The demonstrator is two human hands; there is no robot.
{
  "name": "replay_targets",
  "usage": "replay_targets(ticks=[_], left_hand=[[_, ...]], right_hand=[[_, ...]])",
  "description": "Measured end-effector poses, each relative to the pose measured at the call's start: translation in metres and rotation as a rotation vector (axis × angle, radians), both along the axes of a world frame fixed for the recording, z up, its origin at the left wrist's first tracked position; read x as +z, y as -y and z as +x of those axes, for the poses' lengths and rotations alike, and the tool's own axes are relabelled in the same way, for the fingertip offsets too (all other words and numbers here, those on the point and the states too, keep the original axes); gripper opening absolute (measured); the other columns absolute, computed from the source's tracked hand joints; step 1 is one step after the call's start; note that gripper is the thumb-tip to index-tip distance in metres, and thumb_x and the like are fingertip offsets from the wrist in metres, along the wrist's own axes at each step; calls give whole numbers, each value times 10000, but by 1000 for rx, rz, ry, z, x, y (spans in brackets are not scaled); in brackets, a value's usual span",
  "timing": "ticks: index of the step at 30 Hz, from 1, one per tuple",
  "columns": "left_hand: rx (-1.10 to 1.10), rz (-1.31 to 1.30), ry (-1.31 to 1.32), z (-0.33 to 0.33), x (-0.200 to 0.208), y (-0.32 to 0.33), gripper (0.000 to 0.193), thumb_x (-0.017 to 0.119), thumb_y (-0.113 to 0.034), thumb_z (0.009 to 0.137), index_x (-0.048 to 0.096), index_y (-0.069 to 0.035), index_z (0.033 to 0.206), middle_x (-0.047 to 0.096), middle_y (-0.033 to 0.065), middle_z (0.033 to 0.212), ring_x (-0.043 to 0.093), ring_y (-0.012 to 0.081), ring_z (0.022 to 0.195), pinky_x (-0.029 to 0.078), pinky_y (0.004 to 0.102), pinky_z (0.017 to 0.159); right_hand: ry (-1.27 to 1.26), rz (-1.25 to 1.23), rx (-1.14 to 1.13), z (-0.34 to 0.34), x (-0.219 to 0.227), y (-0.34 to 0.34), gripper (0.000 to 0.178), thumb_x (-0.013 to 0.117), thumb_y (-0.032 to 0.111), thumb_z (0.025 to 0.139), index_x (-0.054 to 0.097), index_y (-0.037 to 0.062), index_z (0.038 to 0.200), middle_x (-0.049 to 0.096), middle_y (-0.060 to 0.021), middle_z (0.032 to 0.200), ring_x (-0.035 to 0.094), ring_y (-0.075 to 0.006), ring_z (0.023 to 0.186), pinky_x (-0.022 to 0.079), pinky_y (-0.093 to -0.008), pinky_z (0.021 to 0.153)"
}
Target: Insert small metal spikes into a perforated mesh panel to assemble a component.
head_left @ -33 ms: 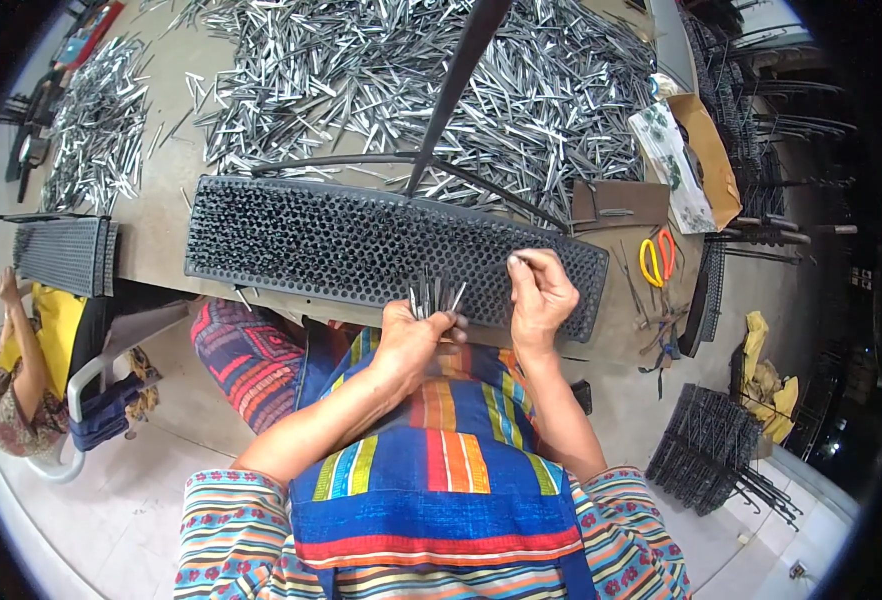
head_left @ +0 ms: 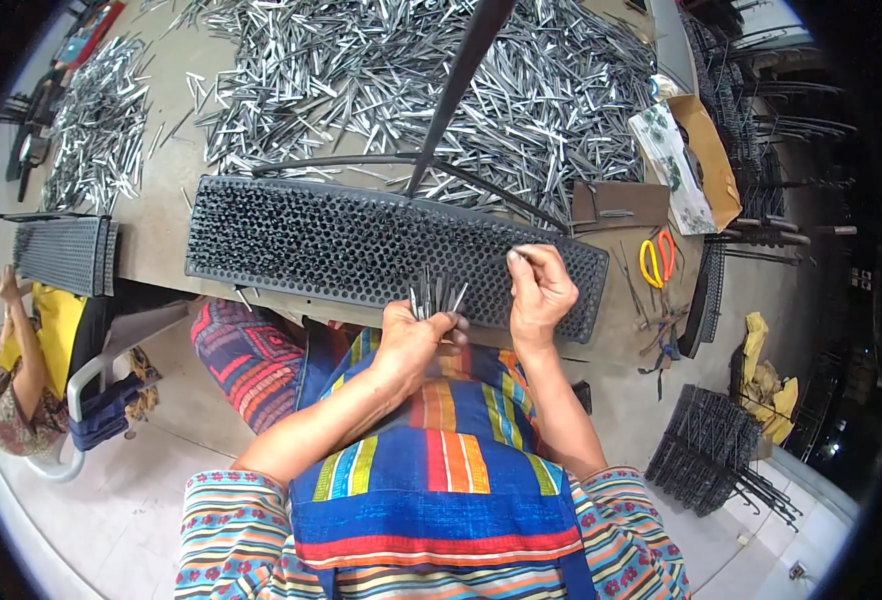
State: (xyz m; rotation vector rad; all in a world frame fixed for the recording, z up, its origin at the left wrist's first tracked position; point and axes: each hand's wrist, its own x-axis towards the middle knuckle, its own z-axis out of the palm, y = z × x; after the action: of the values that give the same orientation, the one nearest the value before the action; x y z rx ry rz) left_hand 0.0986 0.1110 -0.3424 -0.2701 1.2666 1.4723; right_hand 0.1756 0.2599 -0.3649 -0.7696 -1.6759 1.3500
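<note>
A long black perforated rack (head_left: 361,240) lies across the near edge of the table, with rows of round holes. Dark pieces stand in many holes toward its left; the right part shows more bare holes. My left hand (head_left: 416,335) is closed around a bunch of thin metal strips (head_left: 427,295), their tips fanned upward at the rack's front edge. Over the right part of the rack, my right hand (head_left: 541,290) has thumb and forefinger pinched together. Whatever is in the pinch is too small to make out.
A wide heap of loose metal strips (head_left: 361,90) covers the table beyond the rack. Dark rods rise over the rack's middle. Yellow-and-orange-handled scissors (head_left: 653,262), a brown pad (head_left: 621,203) and an open carton (head_left: 706,165) lie right. Another person (head_left: 21,390) sits left beside a second rack (head_left: 66,255).
My right hand has shifted very slightly upward, its fingers still pinched. The left hand and the bunch of strips stay in place.
</note>
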Motion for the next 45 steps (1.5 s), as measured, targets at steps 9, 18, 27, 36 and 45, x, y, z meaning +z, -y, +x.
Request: replay_targets(ticks=[9, 18, 27, 36, 45], left_hand=[[62, 27, 123, 2, -1, 0, 124, 531, 59, 863, 601, 9, 953, 689, 142, 802, 675, 197, 633, 549, 290, 516], [89, 45, 166, 1, 5, -6, 103, 560, 53, 864, 597, 23, 954, 688, 150, 808, 678, 207, 645, 562, 310, 538], [85, 54, 188, 5, 2, -8, 117, 566, 65, 851, 605, 17, 950, 691, 147, 825, 677, 206, 650, 571, 304, 557], [106, 88, 198, 4, 2, -7, 128, 568, 63, 846, 617, 13, 953, 695, 132, 822, 678, 195, 653, 575, 302, 569], [115, 104, 200, 8, -1, -3, 117, 580, 60, 841, 632, 16, 937, 697, 130, 799, 677, 187, 636, 569, 295, 547]], right_hand=[[179, 264, 6, -14, 10, -5, 78, 719, -37, 786, 678, -25, 851, 627, -56, 766, 549, -91, 622, 432, -228, 554], [190, 316, -17, -13, 6, -5, 84, 731, -36, 779, 694, -16, 851, 630, -31, 752, 516, -66, 617, 400, -207, 546], [231, 472, 40, -15, 10, -1, 107, 723, -63, 758, 688, -22, 851, 664, -97, 765, 622, -154, 648, 483, -258, 591], [244, 561, 58, -17, 11, -1, 125, 729, -62, 740, 690, -15, 849, 667, -122, 778, 649, -215, 660, 503, -285, 598], [328, 851, 126, -9, 9, 1, 120, 741, -26, 729, 687, -3, 833, 667, -128, 786, 661, -255, 678, 527, -321, 611]])
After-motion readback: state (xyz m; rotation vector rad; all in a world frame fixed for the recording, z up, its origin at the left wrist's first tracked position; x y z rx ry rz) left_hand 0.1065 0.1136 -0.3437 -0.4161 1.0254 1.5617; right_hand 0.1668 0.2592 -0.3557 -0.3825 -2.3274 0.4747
